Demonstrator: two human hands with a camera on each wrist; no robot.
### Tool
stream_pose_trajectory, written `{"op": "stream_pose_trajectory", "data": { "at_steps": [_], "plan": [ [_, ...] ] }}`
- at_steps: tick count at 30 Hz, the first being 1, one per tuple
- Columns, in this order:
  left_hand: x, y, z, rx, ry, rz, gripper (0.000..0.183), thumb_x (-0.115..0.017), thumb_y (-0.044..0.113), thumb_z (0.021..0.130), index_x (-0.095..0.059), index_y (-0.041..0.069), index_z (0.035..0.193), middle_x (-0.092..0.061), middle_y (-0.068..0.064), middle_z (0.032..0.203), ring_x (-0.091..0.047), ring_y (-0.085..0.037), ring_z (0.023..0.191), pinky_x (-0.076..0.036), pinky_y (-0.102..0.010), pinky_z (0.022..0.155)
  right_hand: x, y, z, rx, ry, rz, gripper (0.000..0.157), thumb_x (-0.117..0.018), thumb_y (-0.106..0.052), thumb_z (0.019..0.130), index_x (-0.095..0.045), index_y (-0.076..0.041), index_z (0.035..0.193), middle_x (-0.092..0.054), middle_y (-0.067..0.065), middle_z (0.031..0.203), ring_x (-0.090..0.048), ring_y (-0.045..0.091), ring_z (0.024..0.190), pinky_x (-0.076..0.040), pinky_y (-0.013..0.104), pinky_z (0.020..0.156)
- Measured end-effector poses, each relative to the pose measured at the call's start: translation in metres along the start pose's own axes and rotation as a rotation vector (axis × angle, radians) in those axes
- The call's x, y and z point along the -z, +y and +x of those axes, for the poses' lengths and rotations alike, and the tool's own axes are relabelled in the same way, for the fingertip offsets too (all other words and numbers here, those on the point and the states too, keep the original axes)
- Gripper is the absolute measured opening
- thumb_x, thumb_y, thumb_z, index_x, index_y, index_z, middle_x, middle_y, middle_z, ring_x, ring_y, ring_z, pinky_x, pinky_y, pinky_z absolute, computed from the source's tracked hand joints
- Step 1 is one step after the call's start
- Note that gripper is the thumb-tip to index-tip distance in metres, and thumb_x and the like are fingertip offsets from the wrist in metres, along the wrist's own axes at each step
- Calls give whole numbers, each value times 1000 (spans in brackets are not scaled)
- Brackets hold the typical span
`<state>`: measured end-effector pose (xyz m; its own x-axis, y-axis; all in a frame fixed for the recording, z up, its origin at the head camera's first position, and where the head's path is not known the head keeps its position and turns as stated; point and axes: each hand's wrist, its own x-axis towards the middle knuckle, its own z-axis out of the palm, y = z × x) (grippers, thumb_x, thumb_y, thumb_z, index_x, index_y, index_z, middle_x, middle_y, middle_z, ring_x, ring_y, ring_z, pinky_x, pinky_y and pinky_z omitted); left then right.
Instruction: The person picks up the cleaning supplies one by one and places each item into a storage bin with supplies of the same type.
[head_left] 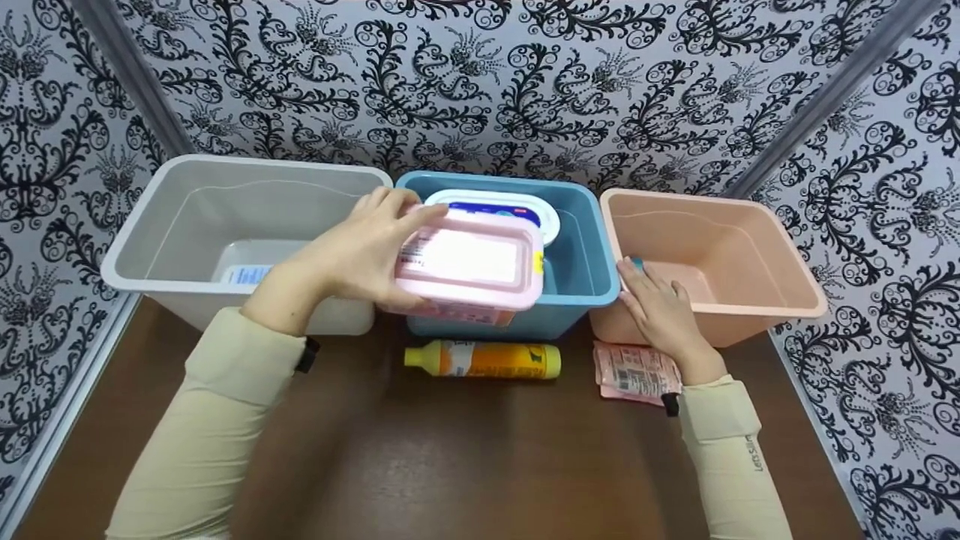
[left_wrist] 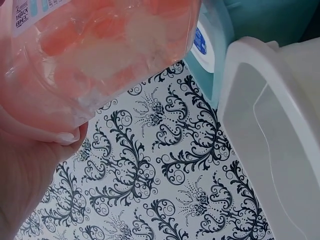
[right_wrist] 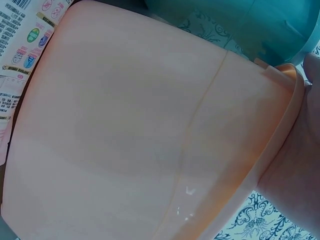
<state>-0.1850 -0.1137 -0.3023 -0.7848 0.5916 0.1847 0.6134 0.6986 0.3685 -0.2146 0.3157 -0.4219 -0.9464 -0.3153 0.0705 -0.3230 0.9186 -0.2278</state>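
My left hand point(head_left: 356, 244) grips a pink-lidded plastic tub point(head_left: 472, 262) by its left side, thumb at the near edge and fingers at the far edge. The tub is held above the front of the blue bin point(head_left: 581, 300). Through its clear wall, the left wrist view shows pinkish contents and a label. Behind it, a white-lidded tub with a blue label point(head_left: 551, 217) sits in the blue bin, partly hidden. My right hand point(head_left: 664, 311) rests on the near left rim of the peach bin point(head_left: 750, 309), fingers extended.
A grey bin point(head_left: 247, 286) stands at the left, with a blue-and-white item point(head_left: 249, 274) inside. On the brown table point(head_left: 420, 465), a yellow bottle point(head_left: 487, 360) lies before the blue bin. A pink packet point(head_left: 634, 373) lies before the peach bin. Patterned walls enclose the back and sides.
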Motion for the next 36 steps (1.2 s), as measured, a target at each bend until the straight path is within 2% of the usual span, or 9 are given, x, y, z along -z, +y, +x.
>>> {"op": "stream_pose_trajectory", "data": {
  "at_steps": [10,17,24,36],
  "plan": [
    [0,-1,14,-10,6,6,101,-77,49,56,-35,18,143,-38,-17,133,-31,-31,121,-29,-51,105,1,0,1,-3,-9,-5,53,-33,-35,101,-25,-13,149,-27,12,153,-20,39,142,-10,67,108],
    [0,0,21,1,15,-1,103,-78,53,58,-35,18,144,-39,-16,132,-31,-28,120,-30,-49,105,2,-1,2,-2,1,-11,51,-34,-32,101,-27,-12,148,-29,11,152,-24,38,141,-12,66,107],
    [1,1,28,2,11,1,101,-76,49,59,-34,18,145,-38,-16,134,-31,-29,121,-28,-47,107,3,0,3,-2,6,-20,51,-34,-31,101,-27,-11,148,-29,12,152,-25,38,140,-13,66,107],
    [-4,-3,37,0,0,0,101,-76,51,60,-34,16,144,-39,-17,132,-32,-30,120,-29,-48,106,-3,2,1,6,24,-8,53,-38,-32,100,-26,-12,148,-28,10,153,-24,37,141,-8,66,109]
  ]
}}
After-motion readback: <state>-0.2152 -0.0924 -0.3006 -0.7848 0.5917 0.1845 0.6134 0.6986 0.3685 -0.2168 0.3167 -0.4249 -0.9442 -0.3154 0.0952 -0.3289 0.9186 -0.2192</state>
